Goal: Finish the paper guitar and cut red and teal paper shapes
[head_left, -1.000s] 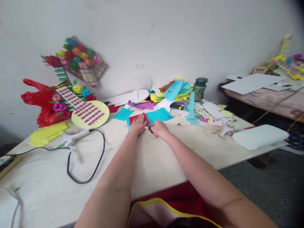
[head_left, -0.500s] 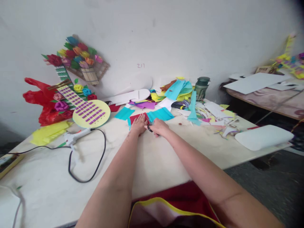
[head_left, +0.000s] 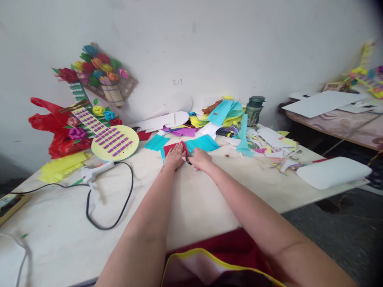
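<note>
My left hand [head_left: 175, 154] lies flat, fingers stretched out, on a piece of red crepe paper [head_left: 169, 149], pressing it to the table. Blue paper shows beneath and beside the red. My right hand [head_left: 201, 159] is closed just to the right, at the near edge of a blue crepe paper strip [head_left: 203, 144]. A black loop, apparently the handle of a pair of scissors [head_left: 188, 160], shows at its fingers; the blades are hidden. Another blue paper piece [head_left: 156, 142] lies behind my left hand, to its left.
At the left are a glue gun [head_left: 97, 171] with a looped black cord, a yellow paper guitar shape [head_left: 115, 142], paper flowers and a red plastic bag [head_left: 56, 127]. Coloured paper [head_left: 224, 113], a green bottle [head_left: 255, 111] and scraps line the back. A white sheet [head_left: 333, 172] lies right.
Almost nothing differs. My right hand has shifted very slightly beside the blue paper; my left hand stays on the red paper.
</note>
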`<state>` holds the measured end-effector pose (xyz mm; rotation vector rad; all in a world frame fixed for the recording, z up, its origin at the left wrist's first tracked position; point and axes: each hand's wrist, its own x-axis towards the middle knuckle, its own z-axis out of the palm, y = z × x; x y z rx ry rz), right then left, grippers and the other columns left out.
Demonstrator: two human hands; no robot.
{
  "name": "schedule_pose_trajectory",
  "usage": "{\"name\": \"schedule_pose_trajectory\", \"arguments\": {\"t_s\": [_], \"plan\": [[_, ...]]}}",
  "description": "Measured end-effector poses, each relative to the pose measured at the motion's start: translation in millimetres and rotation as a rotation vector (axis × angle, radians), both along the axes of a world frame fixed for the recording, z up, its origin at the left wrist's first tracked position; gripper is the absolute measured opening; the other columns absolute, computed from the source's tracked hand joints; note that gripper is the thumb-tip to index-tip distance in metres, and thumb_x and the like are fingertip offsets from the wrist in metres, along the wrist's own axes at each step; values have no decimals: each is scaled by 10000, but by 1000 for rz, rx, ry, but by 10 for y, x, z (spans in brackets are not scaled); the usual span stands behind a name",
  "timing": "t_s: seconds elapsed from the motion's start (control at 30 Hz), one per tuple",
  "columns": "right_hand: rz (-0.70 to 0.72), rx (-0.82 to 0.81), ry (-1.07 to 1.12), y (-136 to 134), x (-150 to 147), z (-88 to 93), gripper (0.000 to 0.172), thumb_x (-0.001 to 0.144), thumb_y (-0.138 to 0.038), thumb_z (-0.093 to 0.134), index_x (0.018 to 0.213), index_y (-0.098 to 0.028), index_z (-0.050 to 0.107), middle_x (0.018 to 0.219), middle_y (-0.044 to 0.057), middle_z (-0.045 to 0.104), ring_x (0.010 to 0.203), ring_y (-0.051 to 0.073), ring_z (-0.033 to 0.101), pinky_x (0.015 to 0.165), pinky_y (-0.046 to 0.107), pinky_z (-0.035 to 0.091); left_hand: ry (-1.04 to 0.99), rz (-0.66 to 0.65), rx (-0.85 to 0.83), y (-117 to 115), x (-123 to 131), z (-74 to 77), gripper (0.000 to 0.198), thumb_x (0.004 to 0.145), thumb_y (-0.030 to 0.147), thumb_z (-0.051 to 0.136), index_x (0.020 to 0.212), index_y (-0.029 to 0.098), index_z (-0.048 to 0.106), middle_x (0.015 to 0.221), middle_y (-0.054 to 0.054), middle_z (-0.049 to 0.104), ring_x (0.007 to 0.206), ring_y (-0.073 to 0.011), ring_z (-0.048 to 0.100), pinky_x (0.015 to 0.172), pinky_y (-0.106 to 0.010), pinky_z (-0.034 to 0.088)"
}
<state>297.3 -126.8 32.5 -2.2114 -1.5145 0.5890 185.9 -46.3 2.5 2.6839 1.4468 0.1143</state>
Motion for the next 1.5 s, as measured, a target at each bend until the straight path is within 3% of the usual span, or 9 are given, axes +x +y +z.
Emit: {"name": "schedule_pose_trajectory", "arguments": {"t_s": [0.2, 0.33, 0.47, 0.77, 1.03, 1.5], "plan": [[-18, 34, -60, -16, -12, -5, 593, 724, -571, 569, 1124, -136, 516, 776, 74, 700, 647, 195, 671, 604, 265, 453, 4, 2, -3, -4, 0, 10, 598, 912, 353, 175, 1443, 79, 159, 1516, -59, 135, 1392, -147, 90, 1130, -338, 101], [-8, 25, -35, -22, 4, -11, 563, 734, -555, 560, 1111, -139, 512, 694, 46, 691, 552, 169, 648, 569, 256, 439, 6, 3, -10, -9, 0, 20, 600, 913, 354, 169, 1442, 72, 159, 1516, -65, 133, 1392, -147, 92, 1129, -337, 98], [9, -27, 32, -22, 27, 14, 639, 692, -623, 561, 1119, -152, 499, 601, 11, 667, 472, 154, 614, 535, 255, 424, -1, -1, -4, 10, -3, -1, 586, 913, 347, 168, 1446, 105, 157, 1518, -55, 129, 1391, -140, 90, 1128, -337, 101], [14, -46, -29, 39, 52, 75, 615, 701, -613, 566, 1097, -151, 475, 667, 23, 677, 428, 138, 593, 506, 252, 415, -26, -7, 14, 28, -8, -28, 579, 911, 353, 185, 1441, 119, 187, 1510, -70, 166, 1387, -156, 123, 1127, -346, 119], [19, -14, -76, 90, 49, 51, 736, 690, -629, 556, 1218, -143, 386, 767, 45, 693, 407, 136, 587, 540, 276, 444, -26, 2, -1, 21, 0, -22, 586, 916, 369, 176, 1439, 105, 187, 1514, -67, 155, 1390, -148, 109, 1129, -334, 106], [49, -40, -58, 123, 61, 68, 631, 707, -615, 553, 1143, -178, 429, 745, 17, 682, 411, 136, 590, 522, 271, 452, -36, -6, 20, 34, -5, -37, 572, 918, 359, 185, 1438, 120, 201, 1509, -75, 171, 1386, -161, 131, 1126, -342, 126]]}}
